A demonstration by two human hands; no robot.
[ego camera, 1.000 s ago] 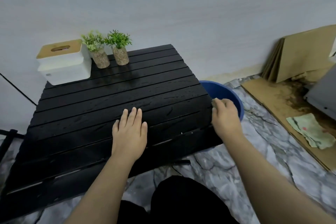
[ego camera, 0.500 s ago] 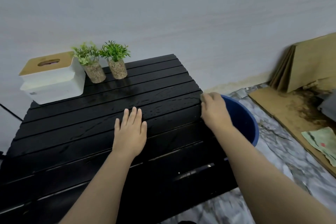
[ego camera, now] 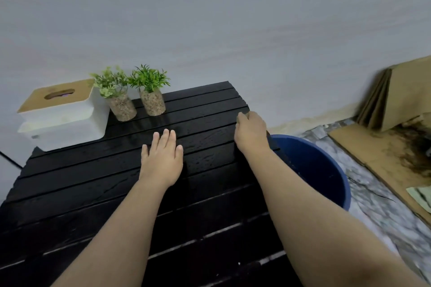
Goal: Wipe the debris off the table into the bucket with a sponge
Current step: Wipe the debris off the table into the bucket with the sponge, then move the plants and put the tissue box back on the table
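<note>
The black slatted table [ego camera: 77, 184] looks wet and shiny. My left hand [ego camera: 162, 158] lies flat on its middle, palm down, holding nothing. My right hand [ego camera: 250, 134] is curled at the table's right edge near the far end, fingers closed over the sponge [ego camera: 244, 114], of which only a small dull edge shows at the fingertips. The blue bucket [ego camera: 326, 170] stands on the floor against the table's right side, just right of my right wrist and partly hidden by my forearm. No loose debris is plain to see on the slats.
A white tissue box [ego camera: 63, 116] with a wooden lid and two small potted plants [ego camera: 121, 95] [ego camera: 151, 93] stand at the table's far left. Folded cardboard [ego camera: 401, 100] leans on the wall at right, above a stained cardboard sheet [ego camera: 382, 156] on the marble floor.
My right hand has slid along the table's right edge away from me, from beside the bucket toward the far end. My left hand stays flat in the middle.
</note>
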